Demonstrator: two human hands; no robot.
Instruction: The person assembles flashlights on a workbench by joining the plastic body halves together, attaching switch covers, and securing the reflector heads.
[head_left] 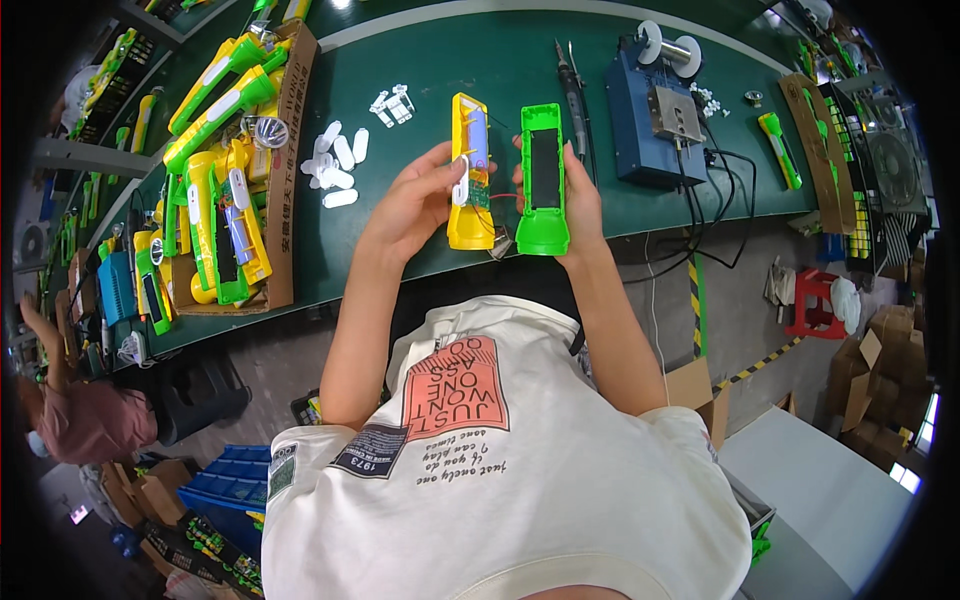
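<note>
My left hand point(415, 200) is closed around a yellow flashlight half point(470, 228), its thumb on a white oval part. Inside that half sit a purple cylindrical battery point(479, 140) and a small green circuit board point(480, 190). In my right hand point(582, 205) is the green flashlight half point(543, 236), with a dark panel along its middle. Both halves stand side by side above the table's near edge, with a thin red wire between them. A small metallic piece, partly hidden, shows between their wide ends.
On the green table point(400, 60), white oval pieces point(340, 165) and small white parts point(392, 105) lie left. A cardboard box point(292, 200) holds several flashlights. A soldering iron point(572, 95), a blue machine with a spool point(645, 120) and a finished-looking flashlight point(780, 150) lie right.
</note>
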